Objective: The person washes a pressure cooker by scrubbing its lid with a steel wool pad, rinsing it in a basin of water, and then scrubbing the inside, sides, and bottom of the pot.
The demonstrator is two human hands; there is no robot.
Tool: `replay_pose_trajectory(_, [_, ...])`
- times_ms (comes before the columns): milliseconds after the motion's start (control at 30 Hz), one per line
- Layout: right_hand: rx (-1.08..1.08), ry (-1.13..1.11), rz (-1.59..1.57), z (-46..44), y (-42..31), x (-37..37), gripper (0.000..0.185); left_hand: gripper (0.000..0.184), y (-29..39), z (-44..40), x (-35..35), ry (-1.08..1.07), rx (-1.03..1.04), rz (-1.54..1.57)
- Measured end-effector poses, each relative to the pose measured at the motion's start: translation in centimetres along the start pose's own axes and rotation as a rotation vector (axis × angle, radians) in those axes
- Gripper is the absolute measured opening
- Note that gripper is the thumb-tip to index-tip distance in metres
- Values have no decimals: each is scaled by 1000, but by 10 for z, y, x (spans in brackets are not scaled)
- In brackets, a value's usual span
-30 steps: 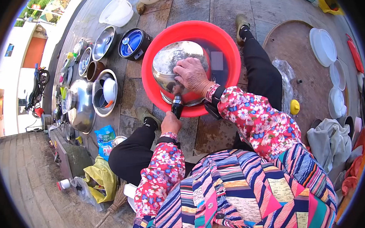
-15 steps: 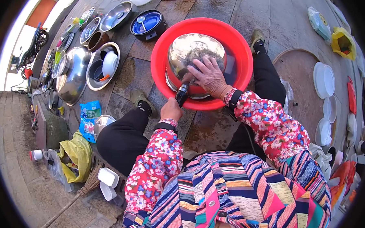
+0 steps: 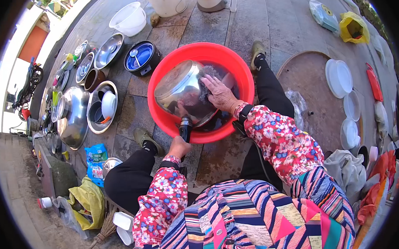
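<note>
A shiny steel pan (image 3: 178,89) lies tilted, its underside up, in a red plastic basin (image 3: 246,84) between my knees. Wrapped round its black handle (image 3: 185,128) is my left hand (image 3: 179,147), at the near rim of the basin. My right hand (image 3: 222,95) presses a grey, fuzzy scouring pad (image 3: 207,75) against the right side of the pan, fingers laid over the pad. Dark water shows in the basin under the pan; the pan's inside is hidden.
Left of the basin stand a black pot with blue inside (image 3: 139,57), steel bowls (image 3: 109,51) and a large steel basin (image 3: 73,119). A round brown board (image 3: 311,75) with white plastic containers (image 3: 339,77) lies to the right. A white tub (image 3: 130,21) is beyond.
The pan has tilted over, its base now facing more to the left. My right hand with the pad has moved from its base to its right side. The camera view has shifted.
</note>
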State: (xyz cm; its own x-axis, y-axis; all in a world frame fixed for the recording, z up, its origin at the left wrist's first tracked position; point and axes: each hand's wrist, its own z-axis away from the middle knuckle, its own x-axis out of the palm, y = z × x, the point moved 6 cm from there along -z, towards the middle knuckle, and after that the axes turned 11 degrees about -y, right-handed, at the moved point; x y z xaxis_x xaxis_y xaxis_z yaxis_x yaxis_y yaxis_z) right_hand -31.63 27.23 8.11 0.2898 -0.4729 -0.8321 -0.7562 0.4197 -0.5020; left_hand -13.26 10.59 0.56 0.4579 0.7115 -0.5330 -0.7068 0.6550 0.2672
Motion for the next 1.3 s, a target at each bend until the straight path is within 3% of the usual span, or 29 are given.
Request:
replay_pose_trajectory(33, [91,28,-206,-10,9,2,54,37,5,2,4,-50,-4,51])
replay_pose_trajectory(100, [-110,-71,33,-16,-35,6,54,40,13,7,11,-140,-13,155])
replay_pose_trajectory(167, [-277,-137,186,-1,-82,30,49,39,19,-2,26,-110,29,266])
replay_pose_trajectory(300, [-210,-133,243,-15,-90,37,49,33,23,-8,38,88,309,344])
replay_pose_trajectory(333, [-187,-104,234,-26,-91,30,48,28,28,11,31,-68,28,321])
replay_pose_trajectory(433, [37,-137,88,-84,-56,4,45,25,14,4,43,-67,-59,283])
replay_pose_trajectory(500, [166,-326,-86,-127,-19,1,43,25,26,18,32,-64,-61,287])
replay_pose_trajectory(567, [123,-288,-253,-168,41,35,40,26,16,9,40,7,-31,291])
replay_pose_trajectory(633, [-319,-403,65,-199,74,82,37,23,10,3,45,49,-1,302])
replay_pose_trajectory(667, [-302,-440,97,-199,70,79,34,22,9,2,44,73,18,305])
replay_pose_trajectory(767, [208,-291,-76,-155,15,27,35,25,11,1,44,35,39,299])
replay_pose_trajectory(900, [-58,-153,335,-84,-73,18,45,34,21,17,34,-41,-34,261])
replay_pose_trajectory(1000, [-181,-199,386,-76,-82,22,44,34,23,22,30,-34,-57,293])
replay_pose_trajectory(1067, [3,-195,263,-114,-55,7,28,34,21,20,33,-54,-69,314])
replay_pose_trajectory(1100, [14,-370,286,-142,-22,19,27,34,21,19,34,-62,-62,313])
replay_pose_trajectory(1133, [-77,-446,309,-164,9,35,29,34,20,18,33,-66,-53,307])
replay_pose_trajectory(1167, [-25,-463,258,-180,36,46,31,35,19,19,32,-69,-44,298])
replay_pose_trajectory(1233, [123,-533,96,-175,23,40,34,35,17,19,33,-95,-54,320])
replay_pose_trajectory(1300, [160,-402,134,-144,-42,18,35,31,16,14,35,-76,-14,355])
